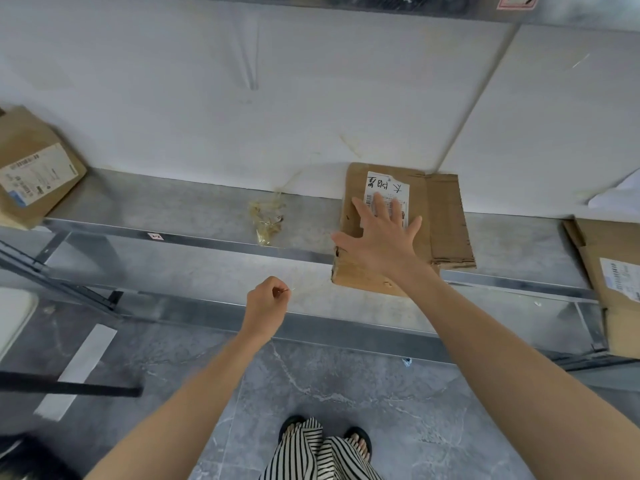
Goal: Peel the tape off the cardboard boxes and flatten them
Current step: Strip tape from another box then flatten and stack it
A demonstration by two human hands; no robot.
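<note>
On the metal shelf (194,206), toward its front edge, lies the flattened cardboard box (443,216), label up, one corner overhanging the lip. The right hand (377,237) presses on it, fingers (381,206) spread wide and flat across the label, holding nothing. The left hand (266,299) is closed, thumb and forefinger pinched on what appears to be a thin clear tape strand (304,287) running toward the box's near corner; the strand is faint and its far end cannot be confirmed.

Risks, as judged: the strand may snap or tear short, leaving residue on the cardboard. If the palm's pressure eases, the pull could drag the box off the shelf. A wad of peeled tape (266,220) sits beside the box and may re-stick to it.
</note>
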